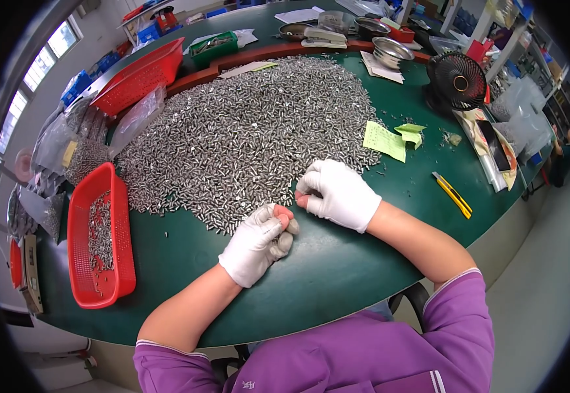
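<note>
A wide heap of small silver metal pins [245, 131] covers the middle of the green table [337, 268]. My left hand [258, 243], in a white glove with bare fingertips, is curled into a loose fist at the heap's near edge; whether it holds pins is hidden. My right hand [340, 193], also gloved, rests palm down just right of it, fingers bent onto the pins at the heap's rim. The two hands almost touch.
A red basket [95, 288] with some pins lies at my left; another red basket [141, 75] stands at the back left. Clear bags of parts [69, 147] sit left. Yellow-green paper slips [384, 139], a yellow utility knife [454, 194], a black fan [456, 80] and metal bowls [391, 51] are on the right.
</note>
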A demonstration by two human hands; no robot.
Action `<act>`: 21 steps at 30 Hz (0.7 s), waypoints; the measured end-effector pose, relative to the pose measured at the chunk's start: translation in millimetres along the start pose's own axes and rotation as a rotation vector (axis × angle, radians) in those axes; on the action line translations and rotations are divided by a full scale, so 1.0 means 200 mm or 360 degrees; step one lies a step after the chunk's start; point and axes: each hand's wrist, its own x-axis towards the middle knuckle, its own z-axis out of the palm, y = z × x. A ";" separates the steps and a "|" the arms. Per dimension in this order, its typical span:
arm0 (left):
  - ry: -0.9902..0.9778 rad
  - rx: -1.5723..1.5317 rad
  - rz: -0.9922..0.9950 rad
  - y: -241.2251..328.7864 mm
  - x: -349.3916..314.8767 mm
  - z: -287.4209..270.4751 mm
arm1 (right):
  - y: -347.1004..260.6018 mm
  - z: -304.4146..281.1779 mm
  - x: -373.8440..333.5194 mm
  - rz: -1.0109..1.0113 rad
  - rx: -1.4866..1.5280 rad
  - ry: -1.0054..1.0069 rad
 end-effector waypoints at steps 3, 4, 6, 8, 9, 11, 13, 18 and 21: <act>0.0045 -0.0066 -0.0003 0.00 0.00 0.00 | -0.05 -0.03 -0.02 0.0103 0.0647 -0.0077; 0.0039 -0.0070 -0.0010 0.00 0.00 0.01 | -0.06 -0.04 -0.02 0.0114 0.0744 -0.0111; 0.0034 -0.0074 -0.0018 0.01 0.00 0.02 | -0.08 -0.03 -0.02 0.0112 0.0793 -0.0129; 0.0089 -0.0054 -0.0011 0.01 -0.01 0.03 | -0.08 -0.03 -0.03 0.0075 0.0857 -0.0089; 0.0090 -0.0053 -0.0012 0.01 -0.01 0.02 | -0.08 -0.03 -0.02 0.0075 0.0858 -0.0089; 0.0005 -0.0084 -0.0009 0.00 0.00 0.00 | -0.08 -0.03 -0.02 0.0243 0.0917 -0.0027; 0.0057 -0.0069 -0.0016 0.01 -0.01 0.02 | -0.04 -0.02 -0.01 0.0180 0.0571 0.0155; 0.0151 -0.0059 -0.0025 0.02 -0.02 0.04 | 0.03 0.00 0.00 0.0013 -0.0120 0.0225; 0.0148 -0.0071 -0.0009 0.03 -0.02 0.05 | 0.01 0.01 0.01 -0.0011 -0.0229 0.0163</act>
